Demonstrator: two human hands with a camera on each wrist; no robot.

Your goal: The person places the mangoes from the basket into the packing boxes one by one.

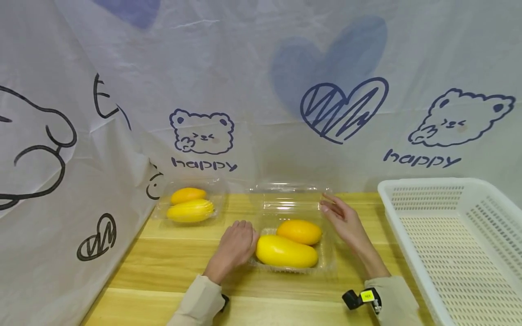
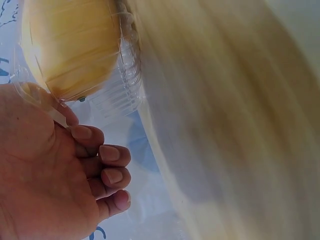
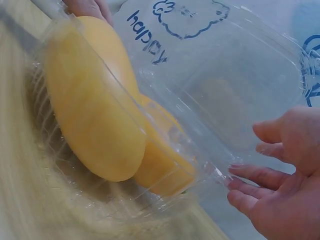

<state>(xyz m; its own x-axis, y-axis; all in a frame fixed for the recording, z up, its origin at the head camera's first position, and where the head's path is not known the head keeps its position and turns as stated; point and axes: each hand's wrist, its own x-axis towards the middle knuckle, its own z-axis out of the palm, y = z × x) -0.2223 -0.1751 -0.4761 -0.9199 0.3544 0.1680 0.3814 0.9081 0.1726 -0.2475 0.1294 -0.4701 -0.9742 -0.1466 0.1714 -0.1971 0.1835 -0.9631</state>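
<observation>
A clear plastic clamshell container (image 1: 326, 265) with its lid (image 1: 281, 199) raised at the back stands on the table. Inside lie a large, smooth yellow fruit (image 1: 285, 251) and a smaller orange-yellow fruit (image 1: 299, 232), side by side. At the container's left edge my left hand (image 1: 236, 242) has its fingers curled and pinches the rim, as the left wrist view shows (image 2: 55, 165). My right hand (image 1: 345, 222) is on the other side, fingers fairly straight. Their tips touch the clear plastic near the hinge in the right wrist view (image 3: 280, 175).
Further left, another clear container (image 1: 220, 188) holds a ridged yellow fruit (image 1: 189, 211) and a smooth orange one (image 1: 187, 195). A white plastic basket (image 1: 408, 253) occupies the right side of the wooden table (image 1: 163, 271). Printed white cloth (image 1: 253, 149) hangs behind and on the left.
</observation>
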